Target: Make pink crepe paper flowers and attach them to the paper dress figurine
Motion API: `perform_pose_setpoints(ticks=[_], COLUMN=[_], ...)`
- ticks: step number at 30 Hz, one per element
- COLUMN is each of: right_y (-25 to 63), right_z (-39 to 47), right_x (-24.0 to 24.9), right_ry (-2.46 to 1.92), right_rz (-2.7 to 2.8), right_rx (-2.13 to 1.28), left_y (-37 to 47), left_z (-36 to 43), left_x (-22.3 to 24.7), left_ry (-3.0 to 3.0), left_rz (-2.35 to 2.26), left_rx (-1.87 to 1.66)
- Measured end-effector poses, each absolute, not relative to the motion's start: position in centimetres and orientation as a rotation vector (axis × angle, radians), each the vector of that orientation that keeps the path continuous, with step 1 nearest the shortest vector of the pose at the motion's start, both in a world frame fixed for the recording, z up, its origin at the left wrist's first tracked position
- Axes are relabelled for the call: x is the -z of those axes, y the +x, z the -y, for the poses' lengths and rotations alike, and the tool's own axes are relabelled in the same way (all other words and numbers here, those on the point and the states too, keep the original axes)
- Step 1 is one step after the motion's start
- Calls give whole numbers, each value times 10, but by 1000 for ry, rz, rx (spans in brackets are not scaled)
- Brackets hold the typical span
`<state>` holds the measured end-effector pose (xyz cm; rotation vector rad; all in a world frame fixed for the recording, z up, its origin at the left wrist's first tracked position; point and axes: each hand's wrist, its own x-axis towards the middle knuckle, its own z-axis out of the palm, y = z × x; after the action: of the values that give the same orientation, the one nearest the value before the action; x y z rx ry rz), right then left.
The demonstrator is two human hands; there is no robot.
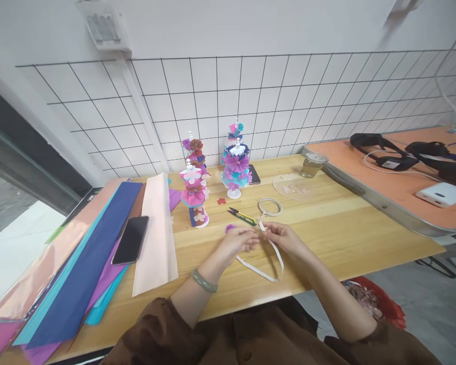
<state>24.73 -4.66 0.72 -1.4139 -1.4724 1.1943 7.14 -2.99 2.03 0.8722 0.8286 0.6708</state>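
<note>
My right hand [283, 237] pinches a narrow white strip of tape [278, 256] between thumb and fingers. The strip runs up to a tape roll [269, 207] lying flat, and its loose length loops down over the table to below my left hand. My left hand [243, 240] hovers left of the strip, fingers loosely stretched, with nothing visible in it. Just behind it lies a small purple pleated paper piece [230, 229], partly covered. Thread snips [243, 216] with yellow-and-black handles rest beyond both hands.
Small dress forms in paper dresses [193, 188] [236, 165] stand at the back. Left lie coloured paper sheets [87, 253], a pale sheet [157, 238] and a phone [130, 240]. Back right are a clear plate [292, 187] and a lidded cup [313, 165]. A red bin [393, 306] stands below.
</note>
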Motion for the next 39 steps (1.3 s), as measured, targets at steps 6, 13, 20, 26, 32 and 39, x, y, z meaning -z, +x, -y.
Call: perform_pose_setpoints(ticks=[6,13,20,26,32,39], right_y=[242,233,242,238,232,233], right_z=[65,77,79,75,71,67], right_x=[-6,-2,-13,-28,-31,-32], right_ry=[-1291,-1360,-1496,-1495,-1541,-1487], right_rz=[1414,1533,1662,1839,1924,1923], right_rx=[-1274,-1189,-1026,-610,-477,-526], left_y=[89,85,82,86,85,81], left_z=[26,22,24,27,31,32], left_x=[-8,-2,0,9,5,0], left_ry=[659,780,986,1118,1138,1114], left_rz=[-598,-645,-710,-699,-675,-689], left_rx=[-733,-751,-769,-788,-753,-747])
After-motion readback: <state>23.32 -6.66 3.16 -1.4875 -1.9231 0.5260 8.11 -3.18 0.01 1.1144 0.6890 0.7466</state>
